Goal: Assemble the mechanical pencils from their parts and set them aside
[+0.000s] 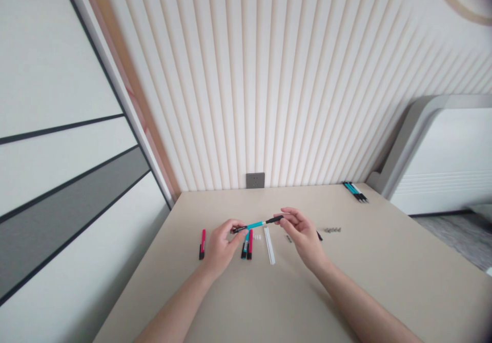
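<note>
Above the table, my left hand (223, 245) pinches a blue pen barrel (254, 225) by its black clip end. My right hand (305, 233) has thumb and fingers closed on a black pen grip (274, 219), lined up with the barrel's other end. A short pale section shows between barrel and grip; whether they are joined I cannot tell. Just below lie a red pen barrel (250, 243) and a blue one (245, 249), both with black ends. Thin white refills (269, 245) lie between my hands, beside small whitish pieces (258, 237).
Another red pen barrel (202, 243) lies left of my left hand. Right of my right hand are a black piece (319, 236), partly hidden, and small metallic parts (332, 229). Several pens (355, 192) lie at the table's back right corner. A ribbed wall with a socket (255, 180) stands behind.
</note>
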Motion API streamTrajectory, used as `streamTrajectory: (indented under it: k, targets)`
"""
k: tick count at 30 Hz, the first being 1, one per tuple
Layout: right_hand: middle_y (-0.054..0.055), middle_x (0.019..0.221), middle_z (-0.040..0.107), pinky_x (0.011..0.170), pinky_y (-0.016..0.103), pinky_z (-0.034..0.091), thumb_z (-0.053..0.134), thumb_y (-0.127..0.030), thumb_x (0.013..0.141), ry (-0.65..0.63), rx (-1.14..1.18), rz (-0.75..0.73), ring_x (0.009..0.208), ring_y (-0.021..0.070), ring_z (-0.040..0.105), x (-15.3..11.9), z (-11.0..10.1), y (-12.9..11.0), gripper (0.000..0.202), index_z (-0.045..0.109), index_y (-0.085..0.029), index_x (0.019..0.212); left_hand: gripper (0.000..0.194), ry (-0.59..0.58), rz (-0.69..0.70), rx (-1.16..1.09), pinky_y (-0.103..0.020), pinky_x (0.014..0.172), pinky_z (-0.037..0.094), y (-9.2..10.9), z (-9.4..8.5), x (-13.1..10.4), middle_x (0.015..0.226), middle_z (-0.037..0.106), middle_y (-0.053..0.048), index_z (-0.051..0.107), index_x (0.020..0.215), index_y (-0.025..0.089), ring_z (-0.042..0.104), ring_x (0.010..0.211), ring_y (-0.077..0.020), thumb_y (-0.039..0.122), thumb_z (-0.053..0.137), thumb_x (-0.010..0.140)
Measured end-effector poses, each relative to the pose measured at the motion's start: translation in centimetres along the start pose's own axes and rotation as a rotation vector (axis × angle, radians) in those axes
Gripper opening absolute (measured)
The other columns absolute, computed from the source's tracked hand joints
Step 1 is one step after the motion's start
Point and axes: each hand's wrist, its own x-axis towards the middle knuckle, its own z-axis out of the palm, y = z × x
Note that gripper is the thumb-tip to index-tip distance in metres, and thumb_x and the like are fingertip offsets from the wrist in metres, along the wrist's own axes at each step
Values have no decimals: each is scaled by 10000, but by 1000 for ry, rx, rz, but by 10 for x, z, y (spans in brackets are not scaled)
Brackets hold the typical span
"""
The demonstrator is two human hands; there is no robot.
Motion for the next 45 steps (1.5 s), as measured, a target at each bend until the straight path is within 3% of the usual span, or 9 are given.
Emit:
streamTrajectory:
  k: [28,35,45]
  targets:
    - [79,1025,718,871,347,490,688,-360,827,-168,-11,-24,906,192,667,-3,-1,0,185,644,-220,940,114,56,99,-42,-253,746,477,-3,-3,-2,839,695,-15,674,887,191,640,799,-156,295,640,854]
    - [84,875,740,823,333,481,655,-447,831,-122,-146,39,860,209,671,-3,-2,0,287,625,-193,960,118,60,93,-53,-254,744,486,0,-2,-2,836,694,-14,672,885,193,644,802,-160,300,637,849]
    - [61,833,725,803,317,471,649,-445,838,-146,-183,10,842,197,651,-4,-4,1,281,620,-204,978,124,41,76,-66,-266,766,496,-1,-3,-1,852,692,-20,669,890,192,640,816,-165,300,624,848]
